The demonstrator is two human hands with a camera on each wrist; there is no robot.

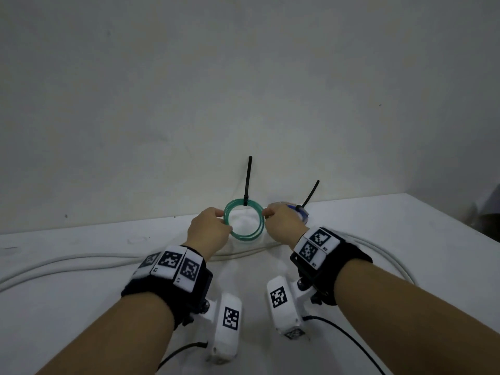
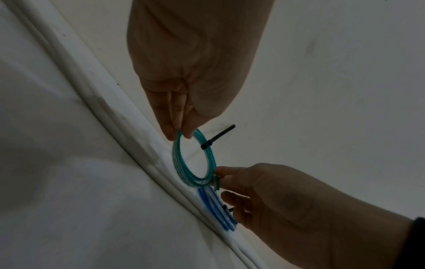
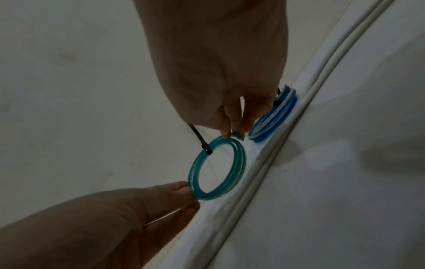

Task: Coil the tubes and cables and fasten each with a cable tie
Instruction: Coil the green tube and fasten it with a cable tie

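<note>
A white table (image 1: 81, 307) stands against a pale wall (image 1: 189, 77). A long white cable (image 1: 67, 262) runs across the table, just nearer the person than both sets of fingertips. The left hand (image 1: 208, 231) pinches the left side of a coiled green tube (image 1: 243, 236) between thumb and fingers; the right hand (image 1: 284, 226) pinches its right side, so the coil is held upright between them. A black cable tie (image 1: 247, 182) binds the coil's top, its tail pointing up above the fingertips. Behind the right fingers sits a coiled blue tube (image 3: 273, 118) with its own black tie (image 1: 309, 194).
</note>
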